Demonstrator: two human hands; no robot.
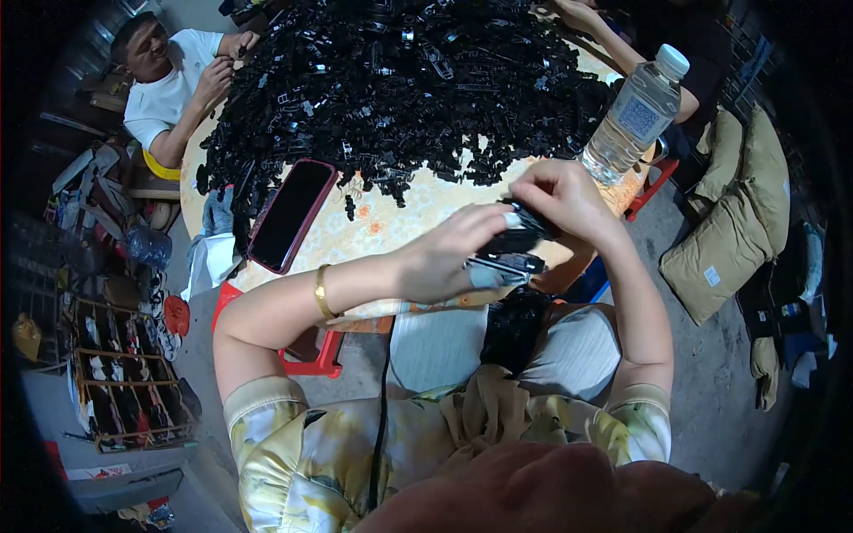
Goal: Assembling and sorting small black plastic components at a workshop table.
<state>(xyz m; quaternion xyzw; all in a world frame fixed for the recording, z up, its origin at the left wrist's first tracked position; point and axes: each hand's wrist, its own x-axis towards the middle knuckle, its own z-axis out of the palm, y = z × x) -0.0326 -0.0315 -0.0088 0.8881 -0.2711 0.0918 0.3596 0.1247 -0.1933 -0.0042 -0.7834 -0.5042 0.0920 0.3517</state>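
Observation:
At the table's near edge, my left hand [449,253] is closed on a black plastic part [506,264] with a shiny edge. Pale coverings sit on its thumb and a fingertip. My right hand [564,200] is just to the right, fingers curled in a pinch against more dark plastic [526,226] between the hands. What exactly the right fingers pinch is hidden. Beyond them, a broad heap of small black plastic parts [382,98] covers much of the patterned tabletop [400,222].
A phone in a dark red case [293,216] lies left of my hands. A clear water bottle [635,115] stands at the right edge. One person [173,89] works at the far left, and another person's arm [604,35] reaches in at far right. Tan sacks [729,213] lie on the floor.

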